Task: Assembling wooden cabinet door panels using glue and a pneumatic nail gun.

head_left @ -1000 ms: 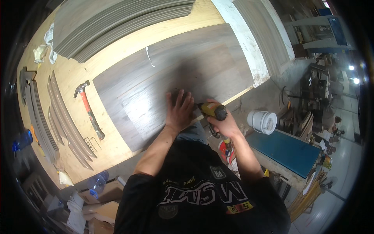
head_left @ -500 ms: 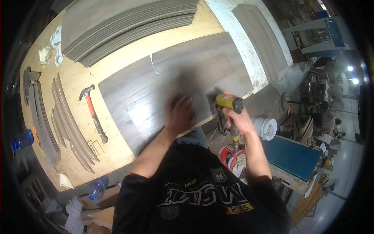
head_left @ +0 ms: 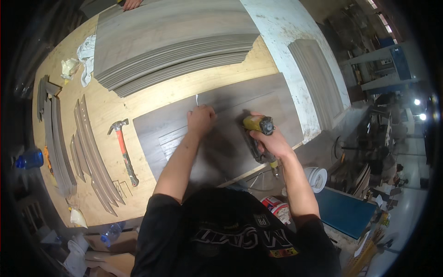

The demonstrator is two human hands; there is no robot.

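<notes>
We're over a wide plywood bench (head_left: pixel 115 106) in a cluttered workshop, with a stack of grey boards (head_left: pixel 170 41) at its far edge and a red-handled hammer (head_left: pixel 123 150) towards its left end. Our left hand (head_left: pixel 200 119) presses flat, fingers spread, on the dark panel (head_left: pixel 221 134) at the near edge. Our right hand (head_left: pixel 272 141) is wrapped tight round a yellow nail gun (head_left: pixel 256 131), nose down on the panel. We judge we're mid-fastening; the next shot calls for a steady panel and a square nose.
</notes>
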